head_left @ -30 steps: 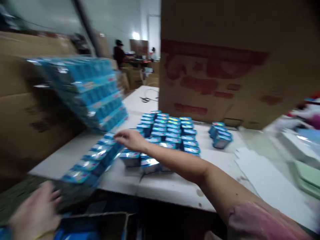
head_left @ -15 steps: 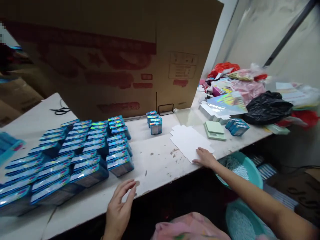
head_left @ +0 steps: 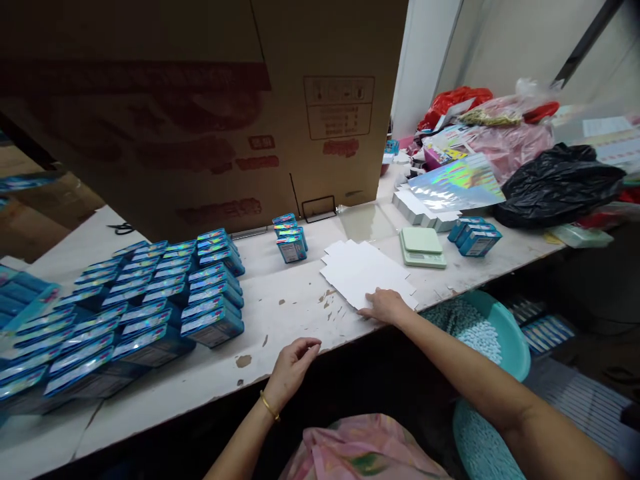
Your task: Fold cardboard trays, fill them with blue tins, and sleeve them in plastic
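A stack of flat white carton blanks (head_left: pixel 363 267) with notched edges lies on the table, plain side up. My right hand (head_left: pixel 387 307) rests over their near edge, fingers curled on the top sheet and thumb at the rim. How many sheets it grips is hidden. My left hand (head_left: pixel 295 363), a gold bracelet at its wrist, hovers by the table's front edge; it is empty, its fingers loosely bent and the thumb close to them. To its left, filled blue boxes (head_left: pixel 213 323) stand in tight rows. A few more blue boxes (head_left: pixel 291 247) stand apart behind.
A large cardboard carton (head_left: pixel 340 180) rises at the back. Right of the blanks are a pale green scale (head_left: pixel 423 248), three blue boxes (head_left: pixel 475 239), a holographic sheet (head_left: pixel 457 183) and a black plastic bag (head_left: pixel 560 190). Below the edge sit teal basins (head_left: pixel 517 347) of small pale pieces.
My left hand has moved right, away from the box rows, and its fingers have drawn closer together. My right hand stays at the blanks' near edge. The view has shifted slightly.
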